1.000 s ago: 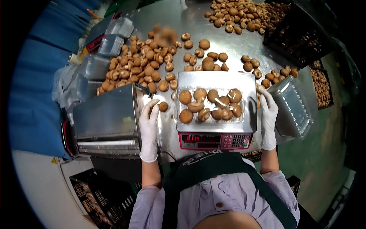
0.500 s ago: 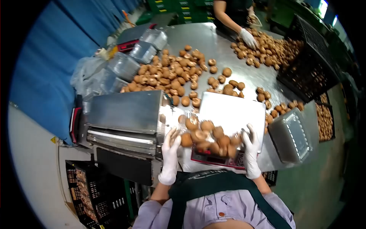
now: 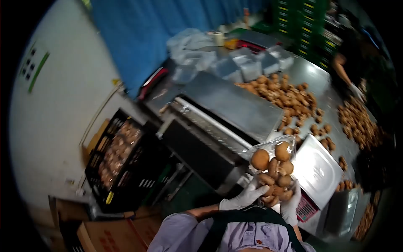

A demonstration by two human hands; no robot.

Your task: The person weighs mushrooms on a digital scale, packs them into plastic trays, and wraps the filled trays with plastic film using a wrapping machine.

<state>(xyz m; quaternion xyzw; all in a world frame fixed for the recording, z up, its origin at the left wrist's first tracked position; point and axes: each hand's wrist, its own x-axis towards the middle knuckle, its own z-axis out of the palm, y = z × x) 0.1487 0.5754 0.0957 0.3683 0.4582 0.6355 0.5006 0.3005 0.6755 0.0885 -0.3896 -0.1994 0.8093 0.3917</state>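
A clear plastic tray of brown mushrooms [image 3: 273, 168] is held between my two white-gloved hands, tilted close to my apron. My left hand [image 3: 247, 196] is closed around its near left side, with the fingertips partly under the mushrooms. On the near right side, my right hand [image 3: 290, 205] grips the edge; some of its fingers are hidden. Just right of the tray is a scale with a white platform [image 3: 317, 170] and a red keypad. A metal wrapping machine [image 3: 233, 110] stands to the left, close to the tray's far corner.
Loose mushrooms [image 3: 289, 96] are heaped on the metal table, with empty clear trays [image 3: 247, 67] behind them. A black crate of packed mushrooms [image 3: 119, 149] stands at left, above cardboard boxes [image 3: 113, 235]. At the far right, a co-worker's gloved hand [image 3: 357, 92] is by another heap.
My view has swung left, bringing the crate and boxes into sight. Both hands have carried the mushroom tray off the scale, closer to my body, and turned it.
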